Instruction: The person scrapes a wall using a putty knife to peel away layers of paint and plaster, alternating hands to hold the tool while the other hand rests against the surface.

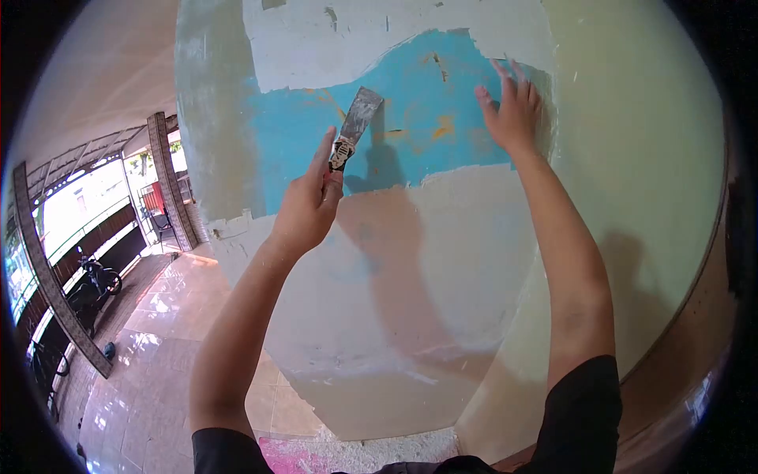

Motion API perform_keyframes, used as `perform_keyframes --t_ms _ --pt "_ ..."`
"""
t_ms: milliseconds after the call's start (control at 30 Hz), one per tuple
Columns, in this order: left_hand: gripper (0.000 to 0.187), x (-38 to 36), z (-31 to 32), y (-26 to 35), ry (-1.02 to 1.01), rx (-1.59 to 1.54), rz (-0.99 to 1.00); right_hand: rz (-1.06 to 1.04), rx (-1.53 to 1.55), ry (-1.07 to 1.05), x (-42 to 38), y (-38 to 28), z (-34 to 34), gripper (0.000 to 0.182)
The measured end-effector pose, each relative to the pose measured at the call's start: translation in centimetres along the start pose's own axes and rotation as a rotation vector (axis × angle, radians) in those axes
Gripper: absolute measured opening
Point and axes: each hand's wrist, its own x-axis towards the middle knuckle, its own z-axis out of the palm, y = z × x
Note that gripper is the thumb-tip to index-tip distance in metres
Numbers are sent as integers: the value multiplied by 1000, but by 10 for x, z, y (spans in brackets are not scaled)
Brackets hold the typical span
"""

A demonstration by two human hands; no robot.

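Note:
My left hand [309, 207] is wrapped round the dark handle of a putty knife [363, 110], its grey, smeared blade pointing up in front of the wall. Behind the blade spreads a band of turquoise paint [308, 146] with orange-brown marks and small scars. Ragged-edged pale coating [324, 47] borders this band above, and more pale surface [466, 261] lies below. At the band's right end, my right hand [515, 110] has its fingers spread, fingertips at the wall near the corner. Nothing shows in that hand.
A yellow-green wall surface [639, 150] runs off to the right. Crumbled white and pink debris [355, 454] lies at the wall's foot. Shiny floor tiles [158, 371] stretch left, past pillars [170, 178], towards a motorcycle [96, 276] by a dark fence.

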Motion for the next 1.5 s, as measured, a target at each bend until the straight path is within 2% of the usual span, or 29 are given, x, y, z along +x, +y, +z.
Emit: perform_keyframes --t_ms 33,200,267,800,1133,1200,1300,1400,1500 --pt "58 4 4 -2 7 62 -4 -13 -131 31 -6 7 11 58" --pt "56 9 16 -7 71 294 -11 7 -43 -25 -8 16 13 60" --pt "53 15 15 2 81 390 -120 3 -54 -21 -14 18 13 60" --pt "47 66 2 42 35 475 -120 -3 11 -1 -15 17 15 61" --pt "46 128 11 78 -37 538 -10 4 34 20 -18 16 13 56" --pt "47 141 15 87 -87 587 113 11 44 26 -18 17 14 54" --pt "47 148 25 113 -104 616 39 16 61 34 -19 18 15 50" --pt "47 157 34 120 -104 605 118 15 65 35 -18 19 15 49" --pt "46 162 42 135 -141 598 80 15 86 45 -19 18 15 49"
